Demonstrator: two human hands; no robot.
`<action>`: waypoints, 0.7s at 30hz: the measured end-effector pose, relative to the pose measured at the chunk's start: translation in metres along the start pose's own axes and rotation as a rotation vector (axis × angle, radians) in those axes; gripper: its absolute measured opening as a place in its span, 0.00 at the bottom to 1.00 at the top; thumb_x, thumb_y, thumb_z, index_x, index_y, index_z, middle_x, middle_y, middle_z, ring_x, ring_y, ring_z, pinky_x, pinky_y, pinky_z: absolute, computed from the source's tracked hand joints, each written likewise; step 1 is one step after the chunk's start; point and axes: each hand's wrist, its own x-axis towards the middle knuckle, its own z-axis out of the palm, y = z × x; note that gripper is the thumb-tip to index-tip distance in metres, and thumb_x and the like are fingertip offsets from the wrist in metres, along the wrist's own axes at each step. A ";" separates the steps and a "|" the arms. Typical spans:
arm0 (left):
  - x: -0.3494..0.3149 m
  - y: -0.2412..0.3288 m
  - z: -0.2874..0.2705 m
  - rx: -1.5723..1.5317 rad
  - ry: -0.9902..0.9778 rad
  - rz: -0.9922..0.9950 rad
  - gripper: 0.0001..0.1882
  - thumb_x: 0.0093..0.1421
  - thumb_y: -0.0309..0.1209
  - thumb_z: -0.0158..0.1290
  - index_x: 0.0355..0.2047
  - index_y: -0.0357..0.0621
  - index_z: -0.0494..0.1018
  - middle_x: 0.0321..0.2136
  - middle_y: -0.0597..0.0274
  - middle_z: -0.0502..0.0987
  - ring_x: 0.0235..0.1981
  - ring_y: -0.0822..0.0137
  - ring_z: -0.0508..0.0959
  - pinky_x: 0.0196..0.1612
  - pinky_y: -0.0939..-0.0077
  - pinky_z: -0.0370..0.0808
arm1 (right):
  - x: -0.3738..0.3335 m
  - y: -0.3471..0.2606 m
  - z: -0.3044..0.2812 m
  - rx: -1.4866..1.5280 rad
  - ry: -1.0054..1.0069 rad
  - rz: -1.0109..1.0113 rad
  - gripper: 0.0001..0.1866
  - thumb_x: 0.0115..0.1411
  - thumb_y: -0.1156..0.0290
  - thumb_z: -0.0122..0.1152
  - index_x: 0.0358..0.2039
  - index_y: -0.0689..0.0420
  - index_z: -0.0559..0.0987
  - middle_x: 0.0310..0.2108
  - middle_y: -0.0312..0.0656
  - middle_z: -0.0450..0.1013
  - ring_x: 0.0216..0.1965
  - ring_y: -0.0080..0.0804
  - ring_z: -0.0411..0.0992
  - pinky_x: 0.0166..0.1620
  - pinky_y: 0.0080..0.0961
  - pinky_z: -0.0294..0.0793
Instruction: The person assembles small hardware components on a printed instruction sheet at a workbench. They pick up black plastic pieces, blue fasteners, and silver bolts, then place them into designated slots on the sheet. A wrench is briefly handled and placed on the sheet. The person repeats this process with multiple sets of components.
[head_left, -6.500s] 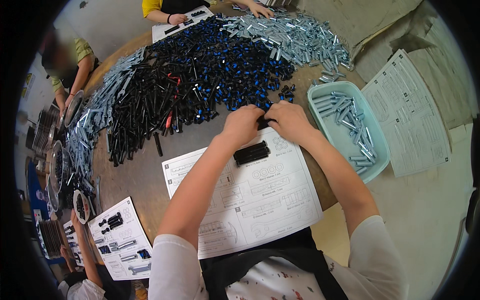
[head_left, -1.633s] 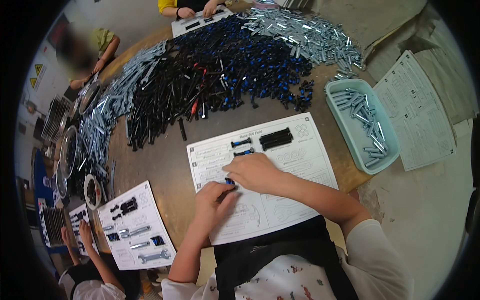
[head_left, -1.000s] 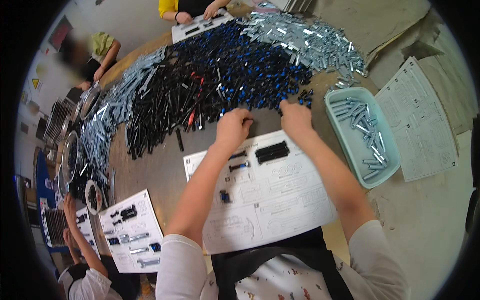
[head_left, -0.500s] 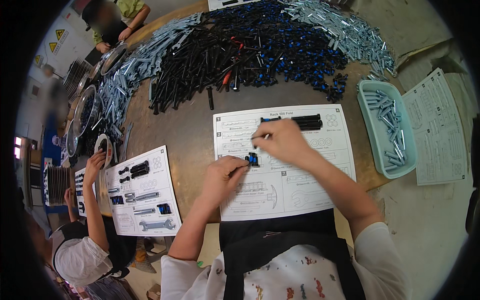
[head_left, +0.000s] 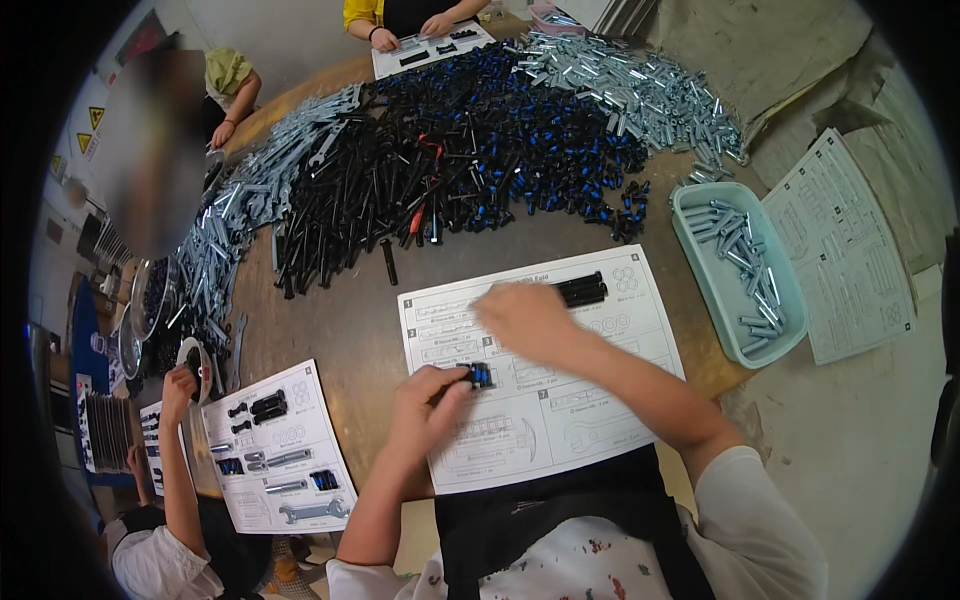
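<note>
A printed picture sheet [head_left: 600, 425] lies on the table in front of me. My left hand [head_left: 422, 408] rests at its left part, thumb and fingers pressed together against a small cluster of short black bolts with blue threads [head_left: 482, 376]. Above them my right hand [head_left: 528, 322] hovers over the upper part of the sheet. Motion smears its fingers, so anything held in them cannot be made out. Just beyond that hand, long black bolts [head_left: 582, 290] lie side by side on the sheet, their left ends hidden by it.
Heaped across the far table are black bolts [head_left: 350, 200], blue-threaded bolts [head_left: 560, 150], silver sleeves [head_left: 640, 90] and flat wrenches [head_left: 290, 140]. A light-green bin [head_left: 683, 240] of sleeves stands right. Left lies another filled sheet [head_left: 290, 430] near a co-worker's hand [head_left: 178, 395]; others work farther off.
The view has shifted, bringing in a far co-worker's hands and sheet. My right hand has moved slightly up the sheet and blurred. My left hand stays at the short bolts.
</note>
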 end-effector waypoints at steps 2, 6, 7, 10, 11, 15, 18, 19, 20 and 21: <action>0.025 -0.003 -0.004 0.019 -0.002 0.015 0.11 0.61 0.28 0.58 0.43 0.37 0.80 0.28 0.57 0.80 0.28 0.67 0.78 0.33 0.74 0.73 | 0.016 0.037 -0.017 0.026 0.157 0.119 0.14 0.61 0.68 0.55 0.44 0.55 0.83 0.42 0.46 0.80 0.40 0.45 0.78 0.45 0.40 0.77; 0.111 0.016 0.008 0.003 -0.044 -0.016 0.15 0.63 0.30 0.54 0.48 0.37 0.78 0.33 0.51 0.82 0.30 0.58 0.80 0.35 0.69 0.75 | 0.041 0.096 -0.032 -0.032 0.306 0.294 0.15 0.62 0.74 0.52 0.48 0.57 0.81 0.42 0.48 0.79 0.42 0.49 0.77 0.46 0.44 0.76; 0.135 0.013 0.014 0.061 -0.066 -0.016 0.16 0.63 0.31 0.53 0.49 0.37 0.77 0.34 0.50 0.82 0.31 0.56 0.81 0.36 0.67 0.76 | 0.049 0.106 -0.030 -0.069 0.305 0.292 0.15 0.60 0.75 0.53 0.47 0.58 0.80 0.41 0.49 0.79 0.42 0.49 0.78 0.45 0.44 0.77; 0.198 -0.009 0.043 0.198 -0.055 0.019 0.19 0.62 0.33 0.55 0.51 0.38 0.76 0.30 0.53 0.82 0.31 0.62 0.82 0.36 0.68 0.77 | 0.068 0.129 -0.019 -0.168 0.268 0.304 0.13 0.55 0.77 0.56 0.42 0.60 0.80 0.39 0.50 0.79 0.40 0.50 0.78 0.41 0.46 0.78; 0.213 -0.012 0.054 0.317 -0.037 0.002 0.19 0.61 0.35 0.56 0.49 0.39 0.77 0.31 0.52 0.82 0.32 0.58 0.82 0.37 0.65 0.77 | 0.074 0.131 -0.016 -0.193 0.237 0.319 0.11 0.54 0.77 0.57 0.39 0.60 0.79 0.38 0.50 0.79 0.40 0.50 0.78 0.41 0.45 0.78; 0.241 0.000 0.082 0.641 -0.043 -0.136 0.18 0.57 0.42 0.60 0.41 0.43 0.81 0.33 0.50 0.83 0.36 0.50 0.83 0.40 0.57 0.78 | 0.088 0.130 -0.015 -0.234 0.230 0.367 0.06 0.54 0.73 0.61 0.32 0.60 0.78 0.34 0.51 0.79 0.36 0.51 0.79 0.39 0.43 0.79; 0.248 0.001 0.088 0.681 -0.028 -0.180 0.14 0.55 0.43 0.62 0.34 0.47 0.83 0.31 0.53 0.83 0.36 0.51 0.83 0.40 0.58 0.79 | 0.097 0.121 -0.018 -0.249 0.222 0.467 0.07 0.53 0.73 0.61 0.33 0.60 0.78 0.32 0.52 0.79 0.36 0.52 0.80 0.38 0.41 0.80; 0.246 0.001 0.087 0.669 -0.030 -0.165 0.14 0.55 0.42 0.62 0.34 0.47 0.83 0.31 0.53 0.83 0.36 0.51 0.83 0.40 0.58 0.79 | 0.098 0.120 -0.017 -0.254 0.211 0.507 0.07 0.53 0.73 0.61 0.33 0.60 0.79 0.32 0.52 0.79 0.36 0.52 0.80 0.39 0.41 0.80; 0.242 0.001 0.085 0.657 -0.029 -0.152 0.13 0.55 0.42 0.62 0.34 0.47 0.83 0.31 0.53 0.83 0.35 0.51 0.83 0.40 0.58 0.79 | 0.099 0.120 -0.016 -0.284 0.231 0.498 0.08 0.52 0.74 0.62 0.33 0.60 0.79 0.32 0.53 0.79 0.36 0.53 0.80 0.39 0.41 0.81; 0.235 0.000 0.078 0.583 0.000 -0.093 0.13 0.54 0.41 0.61 0.34 0.47 0.83 0.30 0.53 0.83 0.35 0.49 0.82 0.39 0.57 0.79 | 0.103 0.120 -0.015 -0.313 0.251 0.485 0.08 0.52 0.74 0.62 0.33 0.60 0.79 0.32 0.54 0.79 0.36 0.53 0.80 0.38 0.40 0.81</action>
